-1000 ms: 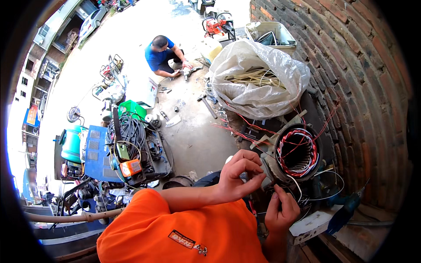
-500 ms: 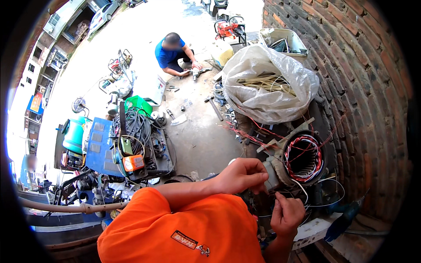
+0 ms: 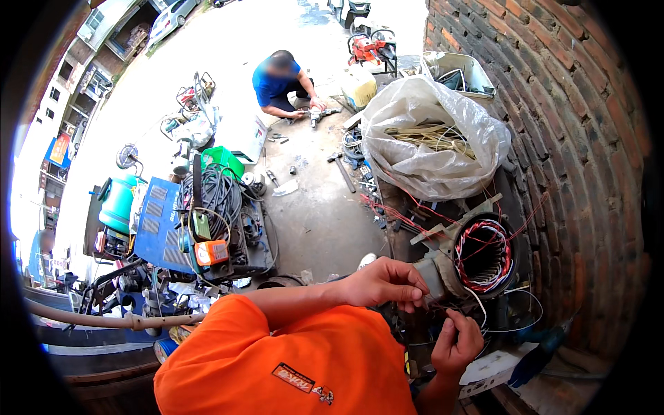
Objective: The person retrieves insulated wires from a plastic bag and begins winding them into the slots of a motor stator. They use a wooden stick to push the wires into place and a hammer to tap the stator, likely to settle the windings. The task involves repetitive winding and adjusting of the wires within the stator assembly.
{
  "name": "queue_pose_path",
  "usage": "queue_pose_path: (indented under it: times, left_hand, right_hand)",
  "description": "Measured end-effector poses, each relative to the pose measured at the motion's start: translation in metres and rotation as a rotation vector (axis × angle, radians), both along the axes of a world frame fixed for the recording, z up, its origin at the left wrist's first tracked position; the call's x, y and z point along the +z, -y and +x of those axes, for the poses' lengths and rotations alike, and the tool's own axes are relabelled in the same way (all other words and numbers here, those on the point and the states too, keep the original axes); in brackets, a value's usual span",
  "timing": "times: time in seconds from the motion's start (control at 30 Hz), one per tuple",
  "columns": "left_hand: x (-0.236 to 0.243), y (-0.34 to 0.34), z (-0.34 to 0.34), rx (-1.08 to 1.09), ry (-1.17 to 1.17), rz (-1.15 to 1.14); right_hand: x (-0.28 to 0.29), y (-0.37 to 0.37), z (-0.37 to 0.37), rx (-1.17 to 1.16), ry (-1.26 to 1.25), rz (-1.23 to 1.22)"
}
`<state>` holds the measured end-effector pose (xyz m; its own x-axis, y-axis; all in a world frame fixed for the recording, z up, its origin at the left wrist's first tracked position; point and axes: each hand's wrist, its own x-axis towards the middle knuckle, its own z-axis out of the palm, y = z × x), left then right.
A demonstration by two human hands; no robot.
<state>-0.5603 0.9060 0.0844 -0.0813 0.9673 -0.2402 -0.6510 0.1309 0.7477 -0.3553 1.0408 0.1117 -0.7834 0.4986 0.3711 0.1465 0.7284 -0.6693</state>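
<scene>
Red-brown brick wall (image 3: 553,117) right of grey floor (image 3: 311,228)

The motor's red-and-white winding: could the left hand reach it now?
Probably yes: the left hand is near, and though the grey box sits between, the winding lies exposed.

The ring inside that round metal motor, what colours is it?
The ring is red and white, clearest in the head view.

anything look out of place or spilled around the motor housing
Mostly clutter: a hammer lies loose on the floor, where someone might trip, and thin red wires straggle beside the motor housing rather than being bundled. No spill or damage is clear.
</scene>
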Motion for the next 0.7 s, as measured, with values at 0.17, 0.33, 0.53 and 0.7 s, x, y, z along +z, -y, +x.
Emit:
queue_pose_path:
  times: [0.17, 0.33, 0.53, 0.7]
  left_hand:
    - [0.013, 0.006, 0.013, 0.21, -0.748, 0.068]
    - [0.032, 0.014, 0.006, 0.317, -1.535, 0.348]
    - [0.028, 0.005, -0.008, 0.276, -1.38, 0.527]
    - [0.024, 0.011, -0.002, -0.005, -0.116, -0.158]
  right_hand:
    - [-0.006, 0.006, -0.008, -0.085, -0.007, 0.051]
    - [0.001, 0.005, -0.009, -0.026, 0.107, 0.04]
    - [0.007, 0.003, -0.014, 0.078, 0.089, 0.11]
    - [0.004, 0.002, -0.013, 0.097, 0.06, 0.175]
